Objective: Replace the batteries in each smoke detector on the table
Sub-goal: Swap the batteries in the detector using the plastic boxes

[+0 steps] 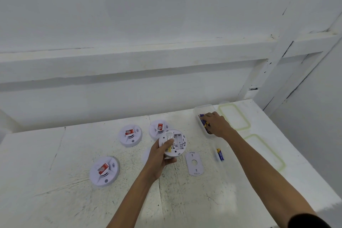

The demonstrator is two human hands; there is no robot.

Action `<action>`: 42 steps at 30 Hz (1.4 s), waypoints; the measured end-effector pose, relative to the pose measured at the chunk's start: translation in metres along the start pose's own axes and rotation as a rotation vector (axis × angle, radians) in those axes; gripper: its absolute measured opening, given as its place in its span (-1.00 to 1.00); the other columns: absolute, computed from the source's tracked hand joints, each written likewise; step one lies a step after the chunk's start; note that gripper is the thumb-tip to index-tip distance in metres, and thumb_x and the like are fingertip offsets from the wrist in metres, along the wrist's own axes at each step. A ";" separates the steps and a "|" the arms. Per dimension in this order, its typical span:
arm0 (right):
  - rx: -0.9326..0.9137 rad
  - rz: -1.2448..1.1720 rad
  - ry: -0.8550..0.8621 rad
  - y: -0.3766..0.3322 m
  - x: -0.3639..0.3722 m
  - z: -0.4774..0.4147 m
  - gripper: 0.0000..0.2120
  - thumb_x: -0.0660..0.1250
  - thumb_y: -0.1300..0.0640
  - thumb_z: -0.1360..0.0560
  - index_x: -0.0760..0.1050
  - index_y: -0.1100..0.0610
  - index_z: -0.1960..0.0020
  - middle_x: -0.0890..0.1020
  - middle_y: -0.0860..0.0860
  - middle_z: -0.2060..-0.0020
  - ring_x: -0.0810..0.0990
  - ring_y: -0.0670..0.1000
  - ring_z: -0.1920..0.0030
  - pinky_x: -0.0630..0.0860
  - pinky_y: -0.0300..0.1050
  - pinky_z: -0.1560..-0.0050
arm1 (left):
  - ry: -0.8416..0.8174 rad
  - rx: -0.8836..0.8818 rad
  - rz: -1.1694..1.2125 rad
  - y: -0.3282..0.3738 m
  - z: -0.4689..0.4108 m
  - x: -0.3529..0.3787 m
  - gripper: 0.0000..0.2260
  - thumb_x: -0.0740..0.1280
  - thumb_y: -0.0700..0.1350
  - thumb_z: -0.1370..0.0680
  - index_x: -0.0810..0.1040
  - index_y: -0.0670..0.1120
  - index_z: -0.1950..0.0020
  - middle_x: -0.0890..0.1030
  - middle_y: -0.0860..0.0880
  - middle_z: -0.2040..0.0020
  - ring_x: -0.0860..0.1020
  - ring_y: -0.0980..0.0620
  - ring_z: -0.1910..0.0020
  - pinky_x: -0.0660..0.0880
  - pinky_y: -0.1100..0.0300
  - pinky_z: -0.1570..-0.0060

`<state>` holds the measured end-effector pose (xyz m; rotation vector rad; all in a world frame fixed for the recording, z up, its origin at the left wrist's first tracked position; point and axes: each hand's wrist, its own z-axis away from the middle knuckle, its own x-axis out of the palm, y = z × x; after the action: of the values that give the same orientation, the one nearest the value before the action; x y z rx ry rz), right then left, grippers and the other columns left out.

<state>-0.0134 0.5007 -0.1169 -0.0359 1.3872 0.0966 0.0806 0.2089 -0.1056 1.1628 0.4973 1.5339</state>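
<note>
Left hand (160, 155) clamps the open smoke detector (173, 143) by its rim, battery bay up, above the desk (55, 153). Light, stiff plastic; rim hold suits. Right hand (218, 123) digs in the battery tub (199, 110); grip state hidden. Batts small, slippery.

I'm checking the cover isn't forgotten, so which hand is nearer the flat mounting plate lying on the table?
Left. The left hand holds the opened detector just left of the mounting plate. The right hand is farther back, reaching into the battery container.
</note>
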 end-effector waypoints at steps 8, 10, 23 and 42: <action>-0.035 -0.166 0.147 0.012 0.000 0.000 -0.70 0.27 -0.02 -0.61 0.56 -0.04 -0.31 0.47 0.06 -0.14 0.40 0.05 -0.12 0.46 -0.11 -0.05 | 0.015 -0.001 0.013 0.001 -0.001 -0.004 -0.76 0.39 -0.09 -0.61 0.60 0.01 -0.28 0.74 -0.10 -0.05 0.66 -0.06 0.07 0.62 0.12 0.29; -0.028 -0.209 0.187 0.014 0.000 0.001 -0.72 0.28 -0.04 -0.62 0.58 0.00 -0.28 0.47 0.09 -0.09 0.42 0.09 -0.08 0.45 -0.10 -0.05 | 0.016 0.000 0.018 0.001 -0.002 -0.004 -0.76 0.39 -0.09 -0.61 0.59 0.00 -0.28 0.74 -0.10 -0.05 0.67 -0.06 0.08 0.62 0.12 0.30; 0.256 -0.907 0.550 -0.034 -0.030 0.042 -0.83 0.30 0.14 -0.63 0.57 0.13 -0.19 0.68 0.04 0.25 0.69 0.03 0.27 0.64 -0.04 0.22 | -0.002 -0.006 0.014 -0.003 -0.009 0.005 -0.69 0.40 -0.10 -0.61 0.56 -0.03 -0.36 0.74 -0.11 -0.06 0.67 -0.06 0.09 0.61 0.10 0.30; -0.034 -0.898 0.624 -0.127 -0.026 0.104 -0.87 0.43 0.05 -0.55 0.64 0.05 -0.07 0.68 -0.14 0.15 0.64 -0.15 0.13 0.60 -0.22 0.19 | 0.020 0.013 -0.010 -0.009 -0.004 0.011 -0.70 0.39 -0.06 -0.62 0.55 -0.01 -0.35 0.70 -0.17 -0.15 0.67 -0.14 -0.01 0.62 0.10 0.25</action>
<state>0.0948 0.3813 -0.0762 -0.7616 1.8642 -0.6924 0.0825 0.2228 -0.1099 1.1542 0.5266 1.5374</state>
